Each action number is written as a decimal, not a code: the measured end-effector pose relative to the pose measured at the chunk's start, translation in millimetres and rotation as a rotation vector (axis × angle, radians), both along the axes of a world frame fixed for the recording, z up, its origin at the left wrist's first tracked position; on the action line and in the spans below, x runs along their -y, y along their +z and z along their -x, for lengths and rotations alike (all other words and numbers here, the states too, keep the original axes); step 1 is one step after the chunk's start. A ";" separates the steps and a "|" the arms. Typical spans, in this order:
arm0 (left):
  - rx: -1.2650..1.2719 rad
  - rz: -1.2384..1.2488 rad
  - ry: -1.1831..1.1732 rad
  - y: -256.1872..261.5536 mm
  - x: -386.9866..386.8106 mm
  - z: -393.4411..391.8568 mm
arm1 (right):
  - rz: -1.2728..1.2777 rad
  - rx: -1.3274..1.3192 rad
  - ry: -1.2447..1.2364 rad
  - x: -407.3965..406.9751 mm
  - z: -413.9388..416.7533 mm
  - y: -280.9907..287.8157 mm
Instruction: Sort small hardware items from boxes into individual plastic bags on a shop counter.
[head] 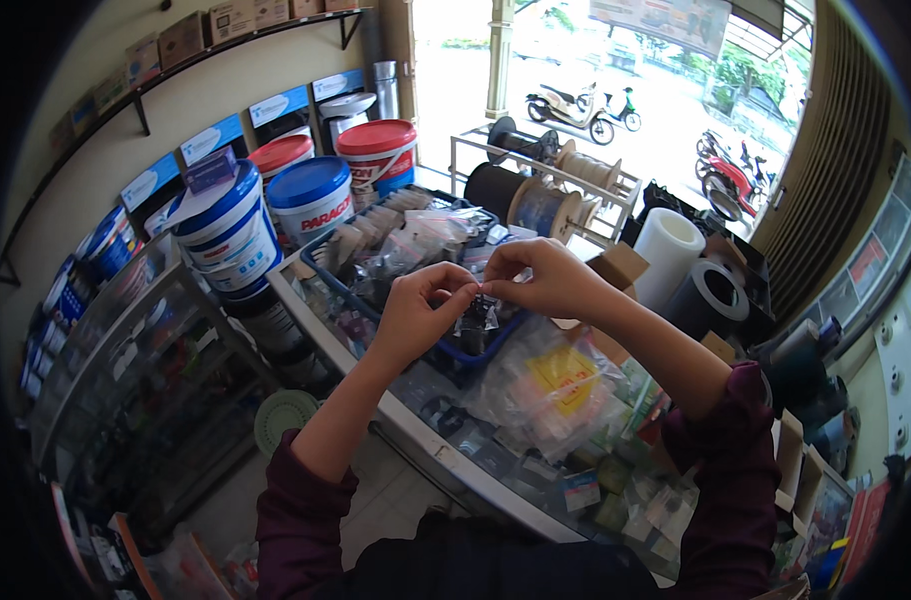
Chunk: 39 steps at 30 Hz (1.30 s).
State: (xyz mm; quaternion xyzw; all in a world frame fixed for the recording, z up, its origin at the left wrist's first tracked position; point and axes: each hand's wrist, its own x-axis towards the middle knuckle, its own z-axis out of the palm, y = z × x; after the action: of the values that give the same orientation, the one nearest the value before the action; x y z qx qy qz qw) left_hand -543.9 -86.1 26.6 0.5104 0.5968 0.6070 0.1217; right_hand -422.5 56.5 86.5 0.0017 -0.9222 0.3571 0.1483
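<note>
Thumb and fingers of my left hand (pixel 424 309) meet those of my right hand (pixel 547 279) at the top edge of a small clear plastic bag (pixel 478 313). Dark small pieces show inside the bag, too small to name. Both hands are above the near end of a blue plastic basket (pixel 335 283). Many zip-lock bags (pixel 436 238) fill the basket, some with dark contents. Just below my right forearm, a large clear plastic bag (pixel 500 390) with a yellow printed panel lies on the glass display counter (pixel 418 435).
Paint pails (pixel 309 202) stand beyond the counter at left. Wire spools (pixel 538 206) sit on a metal rack near the doorway. A white plastic roll (pixel 669 247) and an open cardboard box (pixel 789 465) are at right. A green stool (pixel 286 420) stands by the counter's near side.
</note>
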 end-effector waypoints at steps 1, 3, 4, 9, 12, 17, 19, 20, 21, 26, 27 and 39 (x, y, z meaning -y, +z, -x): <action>-0.024 -0.035 0.013 -0.1 2.3 9.3 | 0.001 0.002 0.014 1.1 10.1 -1.6; -0.058 -0.020 0.015 5.3 7.5 25.4 | -0.073 0.011 -0.002 2.5 28.8 -3.5; -0.093 -0.006 0.003 8.4 9.7 33.0 | -0.087 0.012 -0.002 4.5 36.0 -2.4; -0.133 0.039 -0.017 21.7 10.2 66.3 | -0.044 0.025 0.009 -0.9 63.2 3.5; -0.092 0.061 -0.026 28.1 5.4 83.6 | 0.053 0.053 -0.017 -10.5 72.7 7.5; -0.128 0.114 -0.157 37.9 -18.8 100.1 | 0.230 0.085 -0.147 -21.0 68.2 11.0; -0.223 0.121 -0.166 42.4 -29.0 102.2 | 0.102 0.113 -0.171 -28.1 66.1 9.9; -0.228 0.116 -0.187 44.0 -35.6 102.8 | -0.042 0.073 -0.213 -28.2 64.1 7.8; -0.283 0.082 -0.207 44.3 -42.1 103.9 | -0.184 0.036 -0.251 -27.4 62.5 6.5; -0.463 0.125 -0.284 47.2 -81.0 111.0 | 0.197 0.018 -0.308 -40.0 54.3 6.5; -0.466 0.118 -0.297 47.8 -88.5 111.9 | 0.194 0.015 -0.323 -41.2 53.2 7.7; -0.309 0.237 -0.591 45.2 -141.9 105.9 | 0.081 0.045 -0.466 -77.6 49.3 -9.4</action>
State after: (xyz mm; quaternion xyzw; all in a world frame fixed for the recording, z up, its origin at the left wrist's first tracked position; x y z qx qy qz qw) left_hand -649.9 55.9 71.8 0.7292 0.5009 0.3876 0.2591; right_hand -471.8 134.0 77.1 -0.2252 -0.8856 0.3501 0.2060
